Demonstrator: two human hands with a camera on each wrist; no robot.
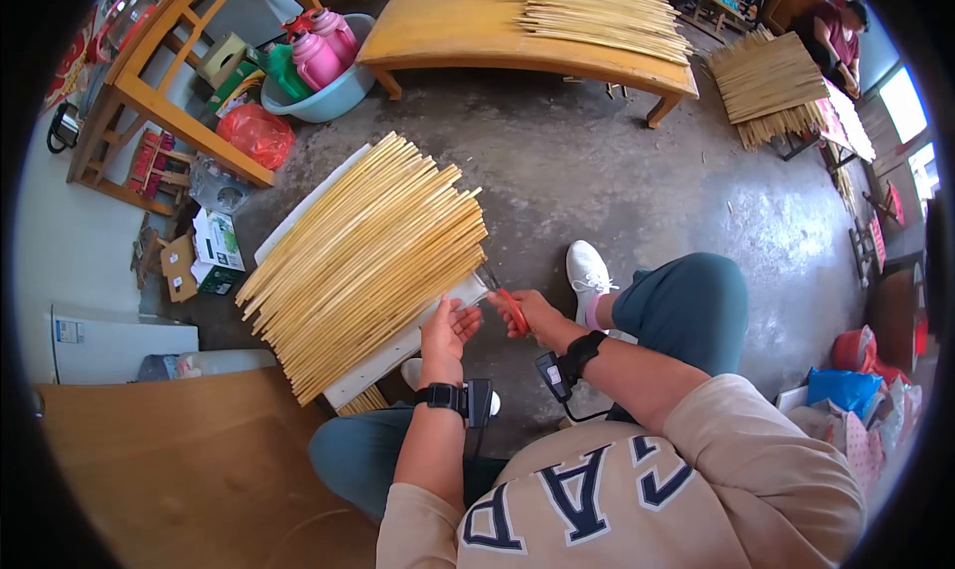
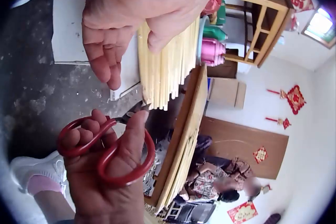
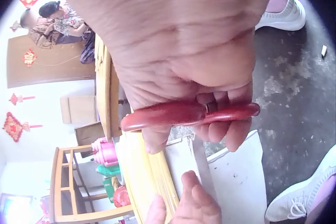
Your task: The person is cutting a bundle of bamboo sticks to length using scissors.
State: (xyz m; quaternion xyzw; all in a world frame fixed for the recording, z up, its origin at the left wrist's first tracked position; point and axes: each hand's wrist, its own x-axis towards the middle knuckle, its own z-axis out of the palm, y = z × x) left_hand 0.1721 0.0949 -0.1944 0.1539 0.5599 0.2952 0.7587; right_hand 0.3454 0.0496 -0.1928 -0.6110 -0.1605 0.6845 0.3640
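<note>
A broad layer of thin pale-yellow sticks (image 1: 368,261) lies side by side on a white board (image 1: 373,368) in front of me. My right hand (image 1: 542,318) holds a pair of scissors (image 1: 515,313), its thumb and fingers through the red handle loops. The scissor blades point at the stick ends, right by the layer's near right corner in the left wrist view. My left hand (image 1: 450,328) hovers palm up beside the board's near edge, fingers loosely bent with nothing in them. In the right wrist view, the red handles (image 3: 168,116) cross below the palm.
A low wooden table (image 1: 438,17) at the back bears more sticks (image 1: 597,12). Pink thermos flasks (image 1: 318,62) stand in a blue basin (image 1: 318,101) by a wooden frame. Another stick stack (image 1: 766,77) lies far right near a seated person. A brown wooden surface (image 1: 169,460) is at my left.
</note>
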